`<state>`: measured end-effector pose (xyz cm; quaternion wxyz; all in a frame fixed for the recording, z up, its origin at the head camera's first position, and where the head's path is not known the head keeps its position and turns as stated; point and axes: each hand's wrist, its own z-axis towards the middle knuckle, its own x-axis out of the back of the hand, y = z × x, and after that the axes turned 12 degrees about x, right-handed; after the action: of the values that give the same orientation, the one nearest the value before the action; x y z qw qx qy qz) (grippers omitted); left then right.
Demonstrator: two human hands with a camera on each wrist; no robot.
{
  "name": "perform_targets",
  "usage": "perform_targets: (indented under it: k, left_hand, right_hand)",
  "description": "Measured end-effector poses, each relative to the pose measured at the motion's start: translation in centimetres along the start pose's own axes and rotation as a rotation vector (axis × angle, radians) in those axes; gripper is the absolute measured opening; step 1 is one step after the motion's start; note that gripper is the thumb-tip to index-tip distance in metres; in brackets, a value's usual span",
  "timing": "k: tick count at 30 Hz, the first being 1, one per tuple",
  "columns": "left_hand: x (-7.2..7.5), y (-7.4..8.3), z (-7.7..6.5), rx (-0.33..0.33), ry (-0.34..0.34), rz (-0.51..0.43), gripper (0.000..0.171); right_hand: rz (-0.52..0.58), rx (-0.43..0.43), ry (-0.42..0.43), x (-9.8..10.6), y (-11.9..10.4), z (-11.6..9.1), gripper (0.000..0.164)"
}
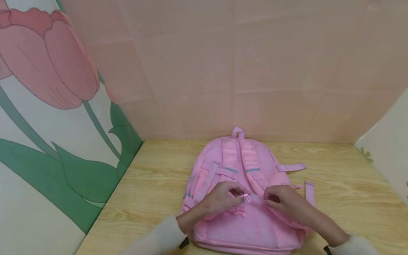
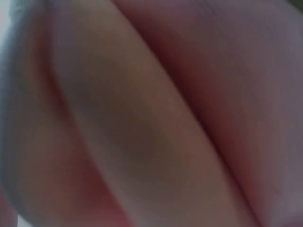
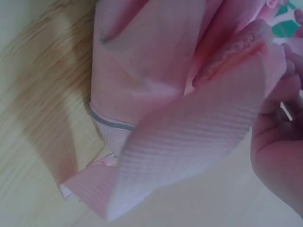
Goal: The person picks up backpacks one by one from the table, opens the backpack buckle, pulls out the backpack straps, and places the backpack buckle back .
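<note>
A pink backpack [image 1: 251,226] lies on the table with its shoulder straps facing up and its top handle at the far end. Over its middle, my left hand [image 1: 223,198] pinches a small pink plastic buckle [image 1: 246,197] between thumb and fingers. Just to the right, my right hand [image 1: 283,200] has thumb and fingertips together; the right wrist view shows them on a ribbed pink webbing strap [image 3: 199,123]. A gap separates the two hands. In the left wrist view, blurred skin fills nearly the whole picture.
The wood-grain table [image 1: 143,191] extends on both sides of the backpack. Loose strap ends [image 1: 310,193] lie out to the right. A plain pinkish wall [image 1: 236,71] stands behind, and a tulip-patterned wall [image 1: 79,170] borders the left.
</note>
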<state>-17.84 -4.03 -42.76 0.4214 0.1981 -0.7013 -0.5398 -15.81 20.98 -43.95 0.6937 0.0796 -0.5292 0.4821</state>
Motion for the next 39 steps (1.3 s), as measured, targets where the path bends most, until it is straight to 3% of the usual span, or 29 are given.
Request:
perform_targets:
  k: [5,9,12,15,20,27,33,39]
  left_hand:
    - [-0.3,-0.3,0.2,-0.086,0.166,0.406,0.021]
    - [-0.8,-0.7,0.4,-0.133,0.274,0.723,0.023]
    - [-1.3,-1.1,0.5,-0.151,0.319,0.881,0.022]
    - [-1.7,-1.5,0.5,-0.149,0.341,0.976,0.019]
    - [-2.0,-1.7,0.4,-0.161,0.383,1.028,0.012]
    - [-2.0,-1.9,0.5,-0.189,0.445,1.016,0.005]
    - [-2.0,-2.0,0.5,-0.2,0.43,1.016,0.007]
    - [-2.0,-1.8,0.5,-0.177,0.4,1.001,0.006]
  right_hand:
    - [-0.112,-0.067,-0.02,-0.6,-0.8,0.5,0.027]
    - [-0.143,-0.05,-0.017,-1.0,-1.0,0.8,0.028]
    - [-0.162,-0.019,-0.012,-1.3,-1.0,0.9,0.026]
    - [-0.183,0.0,-0.005,-1.7,-1.0,0.9,0.026]
    - [-0.228,0.02,0.014,-2.2,-1.1,0.8,0.027]
    - [-0.283,0.086,0.043,-2.9,-0.9,0.6,0.027]
    - [-0.287,0.142,0.045,-3.2,-0.8,0.7,0.028]
    - [-0.3,0.146,0.033,-3.2,-0.8,0.8,0.029]
